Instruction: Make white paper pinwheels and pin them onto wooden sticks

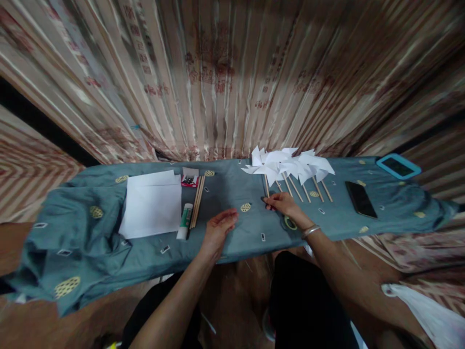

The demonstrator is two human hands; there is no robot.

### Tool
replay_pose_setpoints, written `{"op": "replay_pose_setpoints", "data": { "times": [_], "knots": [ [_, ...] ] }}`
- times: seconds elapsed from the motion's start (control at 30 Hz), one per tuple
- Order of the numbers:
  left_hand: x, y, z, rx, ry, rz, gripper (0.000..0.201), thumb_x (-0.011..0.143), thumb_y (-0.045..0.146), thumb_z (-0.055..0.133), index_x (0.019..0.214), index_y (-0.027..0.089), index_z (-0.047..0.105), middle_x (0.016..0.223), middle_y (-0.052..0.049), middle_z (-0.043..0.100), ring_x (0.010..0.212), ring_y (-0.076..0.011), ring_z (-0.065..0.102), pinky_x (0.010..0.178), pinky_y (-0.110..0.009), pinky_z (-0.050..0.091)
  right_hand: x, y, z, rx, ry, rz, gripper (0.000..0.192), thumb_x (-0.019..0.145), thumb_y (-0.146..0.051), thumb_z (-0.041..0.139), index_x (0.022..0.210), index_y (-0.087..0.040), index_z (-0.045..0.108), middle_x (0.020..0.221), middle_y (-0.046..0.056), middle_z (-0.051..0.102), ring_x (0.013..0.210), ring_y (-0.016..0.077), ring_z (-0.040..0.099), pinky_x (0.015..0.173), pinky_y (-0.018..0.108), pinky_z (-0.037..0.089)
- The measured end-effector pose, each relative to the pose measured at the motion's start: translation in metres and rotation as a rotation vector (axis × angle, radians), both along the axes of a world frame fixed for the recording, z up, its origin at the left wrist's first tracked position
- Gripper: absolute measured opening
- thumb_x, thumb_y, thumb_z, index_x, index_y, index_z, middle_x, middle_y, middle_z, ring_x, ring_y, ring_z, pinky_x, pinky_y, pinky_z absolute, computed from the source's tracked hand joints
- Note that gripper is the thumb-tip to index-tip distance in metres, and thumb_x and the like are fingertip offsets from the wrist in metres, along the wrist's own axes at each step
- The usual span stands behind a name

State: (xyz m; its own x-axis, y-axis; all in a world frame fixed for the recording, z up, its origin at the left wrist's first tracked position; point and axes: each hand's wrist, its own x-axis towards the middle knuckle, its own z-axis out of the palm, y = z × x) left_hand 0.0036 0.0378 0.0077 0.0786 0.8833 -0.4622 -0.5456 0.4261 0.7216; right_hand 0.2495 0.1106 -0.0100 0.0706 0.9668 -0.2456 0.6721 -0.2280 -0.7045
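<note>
My right hand (pixel 286 206), with a metal bangle on the wrist, pinches the lower end of a wooden stick (pixel 267 186) that carries a white paper pinwheel (pixel 262 164). That pinwheel lies at the left end of a row of several white paper pinwheels (pixel 303 167) on sticks, on a teal cloth (pixel 225 191). My left hand (pixel 218 230) rests palm-up on the cloth with its fingers loosely curled and nothing in it, a little left of the right hand.
Left on the cloth lie white paper sheets (pixel 152 206), a glue stick (pixel 185 221), several bare wooden sticks (pixel 198 206) and a small box of pins (pixel 190 178). A black phone (pixel 360 198) and a blue-framed tablet (pixel 398 166) lie at right. Striped curtains hang behind.
</note>
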Motion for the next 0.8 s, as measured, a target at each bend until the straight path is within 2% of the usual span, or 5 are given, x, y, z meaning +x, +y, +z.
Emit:
{"op": "replay_pose_setpoints", "data": {
  "times": [0.23,0.4,0.5,0.6,0.8],
  "knots": [
    [0.001,-0.011,-0.003,-0.001,-0.007,-0.02,0.034,0.049,0.026,0.087,0.08,0.016,0.078,0.081,-0.007,0.075,0.072,-0.0117,0.063,0.067,-0.022,0.043,-0.006,-0.014,0.023,0.006,-0.37,0.005,0.041,0.084,-0.049,0.055,0.061,-0.019,0.069,0.058,0.007,0.068,0.06,0.0203,0.064,0.056,0.028,0.042],
    [0.005,-0.028,-0.005,0.007,0.028,-0.058,0.028,0.054,0.025,0.082,0.08,0.016,0.078,0.079,-0.007,0.075,0.072,-0.0144,0.064,0.067,-0.025,0.043,-0.023,-0.038,0.041,0.121,-0.649,-0.005,0.033,0.089,-0.039,0.053,0.098,-0.014,0.072,0.087,0.02,0.074,0.082,0.0347,0.07,0.069,0.041,0.045],
    [0.006,-0.037,-0.005,0.046,0.021,-0.09,0.027,0.057,0.028,0.08,0.081,0.016,0.077,0.077,-0.006,0.074,0.072,-0.0142,0.063,0.068,-0.025,0.043,-0.051,-0.045,0.049,0.239,-0.722,0.084,0.035,0.093,-0.032,0.046,0.107,-0.012,0.071,0.09,0.022,0.074,0.082,0.0357,0.071,0.069,0.042,0.047],
    [0.009,-0.047,-0.006,0.058,-0.025,-0.115,0.028,0.059,0.035,0.079,0.078,0.015,0.076,0.073,-0.005,0.073,0.068,-0.0139,0.062,0.069,-0.026,0.043,-0.091,-0.044,0.055,0.327,-0.676,0.223,0.031,0.093,-0.027,0.045,0.108,-0.018,0.071,0.099,0.014,0.076,0.086,0.0297,0.072,0.074,0.035,0.048],
    [0.028,-0.071,-0.01,0.032,-0.104,-0.205,0.035,0.054,0.046,0.079,0.064,0.013,0.068,0.062,-0.003,0.065,0.059,-0.0122,0.055,0.067,-0.028,0.043,-0.17,-0.027,0.055,0.281,-0.593,0.541,0.027,0.093,-0.027,0.047,0.1,-0.019,0.073,0.09,0.008,0.077,0.081,0.0214,0.071,0.067,0.026,0.043]
  ]
}}
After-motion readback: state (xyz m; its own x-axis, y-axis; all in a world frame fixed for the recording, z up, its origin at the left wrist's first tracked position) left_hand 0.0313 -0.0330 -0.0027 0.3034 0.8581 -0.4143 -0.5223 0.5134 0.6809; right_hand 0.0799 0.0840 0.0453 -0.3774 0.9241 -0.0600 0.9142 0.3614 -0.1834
